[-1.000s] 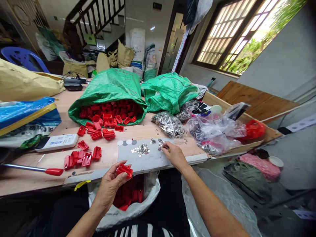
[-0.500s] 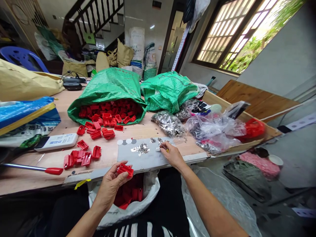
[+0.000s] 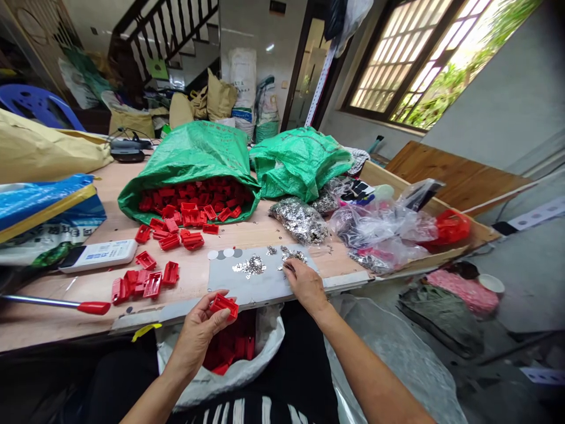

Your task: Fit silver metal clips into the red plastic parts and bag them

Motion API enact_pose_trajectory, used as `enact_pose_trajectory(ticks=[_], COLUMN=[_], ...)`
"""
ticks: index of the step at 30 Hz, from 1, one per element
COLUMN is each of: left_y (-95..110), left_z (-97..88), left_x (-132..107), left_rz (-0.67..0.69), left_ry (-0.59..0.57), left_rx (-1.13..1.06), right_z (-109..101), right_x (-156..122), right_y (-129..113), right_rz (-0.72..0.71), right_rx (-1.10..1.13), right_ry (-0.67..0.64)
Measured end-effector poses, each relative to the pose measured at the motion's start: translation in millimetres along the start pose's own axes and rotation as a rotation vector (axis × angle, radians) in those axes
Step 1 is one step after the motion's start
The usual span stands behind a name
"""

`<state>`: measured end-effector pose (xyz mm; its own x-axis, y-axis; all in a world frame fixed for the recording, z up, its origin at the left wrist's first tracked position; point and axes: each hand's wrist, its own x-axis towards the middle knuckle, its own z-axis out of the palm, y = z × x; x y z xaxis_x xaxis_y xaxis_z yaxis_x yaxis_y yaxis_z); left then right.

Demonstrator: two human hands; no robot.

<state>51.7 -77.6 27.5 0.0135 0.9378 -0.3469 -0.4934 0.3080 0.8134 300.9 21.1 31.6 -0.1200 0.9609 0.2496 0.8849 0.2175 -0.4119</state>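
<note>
Between the thumb and fingers of my left hand is a small red plastic box-shaped part, its hollow side facing up. It hovers at the table edge, above an open white sack holding more red parts. My right hand has its fingertips pinched together over the grey mat, beside a pile of small silvery metal pieces. Whatever the fingertips hold is too small to make out. A second pile of metal pieces lies left of it on the mat.
A green woven sack spills red parts onto the table. Loose red parts lie at left, near a white boxy device and a red-tipped lever. Behind the mat sit a bag of metal pieces and clear plastic bags.
My right hand has shifted slightly, its fingers now more closed and turned down at the pile's edge. My left hand keeps the red part in about the same place.
</note>
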Motion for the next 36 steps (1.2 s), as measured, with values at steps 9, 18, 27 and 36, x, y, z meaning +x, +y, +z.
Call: enact_pose_trajectory(ticks=[9,18,27,36], left_y=[-1,-25,-28,-18], left_z=[22.7,62.0,68.6,46.6], left_x=[16,63,66,51], left_rz=[0.425,0.712,0.728,0.664], left_ry=[-0.125,-0.43,-0.397,-0.148], left_rx=[0.732,1.165,1.257,0.853], right_z=[1,-3,-1,-14], right_x=[-7,-8,-5,-18], right_y=[2,-1,5,5], right_rz=[0.022,-0.056,-0.04,0.107], right_rx=[0.318,0.204,0.311,0.517], right_ry=[-0.089,-0.079,0.002,0.042])
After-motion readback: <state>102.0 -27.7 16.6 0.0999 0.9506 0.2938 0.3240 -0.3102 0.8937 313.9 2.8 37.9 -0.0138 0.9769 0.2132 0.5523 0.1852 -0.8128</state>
